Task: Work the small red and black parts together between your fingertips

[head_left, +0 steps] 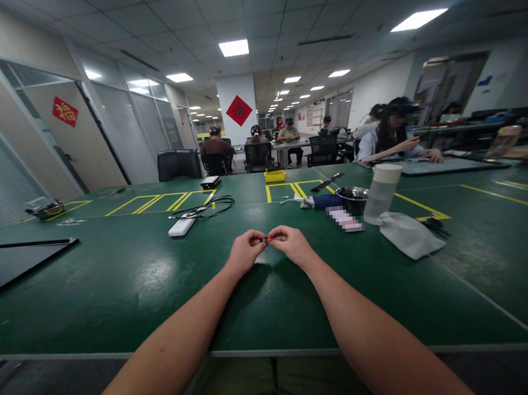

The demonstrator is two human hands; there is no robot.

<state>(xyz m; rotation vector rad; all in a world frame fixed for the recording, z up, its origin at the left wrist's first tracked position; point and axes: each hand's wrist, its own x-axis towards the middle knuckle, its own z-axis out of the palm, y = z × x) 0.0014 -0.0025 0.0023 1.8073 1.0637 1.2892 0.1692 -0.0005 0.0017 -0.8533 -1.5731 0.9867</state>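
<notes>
Both my hands meet above the middle of the green table (172, 308). Thumb and fingertips of my left hand (245, 251) pinch a small dark piece (265, 240). Opposite it, my right hand (291, 245) pinches a small orange-red piece (270, 239). The two pieces touch or nearly touch; whether they are joined I cannot tell. They are too small and too covered by fingers to name their kind. Beyond my left hand lies a white power strip or adapter (183, 225) with a black cable (220, 206).
To the right stand a frosted bottle (383, 191), a metal bowl (352, 196), a blurred-out pink item (344, 219) and a pale cloth pouch (409, 235). A yellow tray (275, 176) sits far back. A black panel (11, 265) lies left. A person (392, 134) works at the right.
</notes>
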